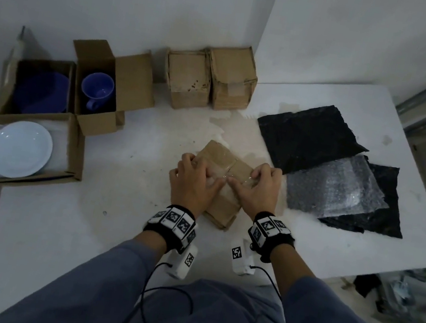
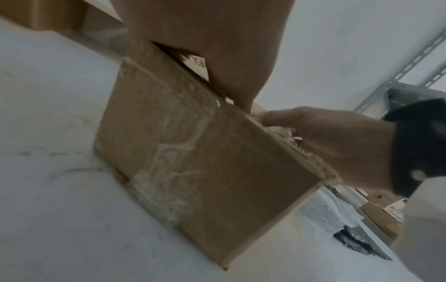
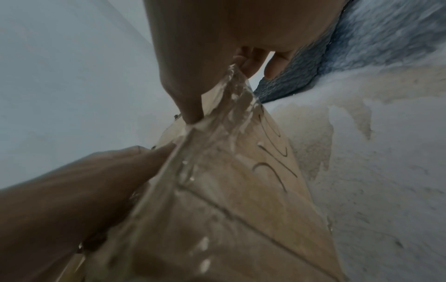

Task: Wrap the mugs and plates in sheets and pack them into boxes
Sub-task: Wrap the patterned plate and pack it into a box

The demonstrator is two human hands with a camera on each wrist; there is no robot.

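A closed cardboard box (image 1: 228,175) sits at the middle of the white tabletop (image 1: 120,174), its top seam covered with clear tape (image 3: 224,118). Both hands rest on its top. The left hand (image 1: 193,183) lies over the near left part of the lid, fingers bent and pressed down along the seam; its grip holds the box top flat rather than pinching anything. The right hand (image 1: 256,189) is at the box's 3 o'clock edge, and in the right wrist view its thumb and fingers pinch a lifted, crinkled end of the tape. The side of the box shows handwritten marks in that view; they are too blurred to read.

At 3 o'clock from the box lies a sheet of bubble wrap (image 1: 341,190) on top of black sheets (image 1: 307,137). At 12 o'clock, against the wall, stand two closed boxes (image 1: 210,80) touching each other. At 10 o'clock an open box (image 1: 95,120) holds a blue mug (image 1: 96,89), and just beside it another open box (image 1: 8,81) holds a dark blue dish (image 1: 41,92). At 9 o'clock a shallow open box (image 1: 77,148) holds a white plate (image 1: 20,149).
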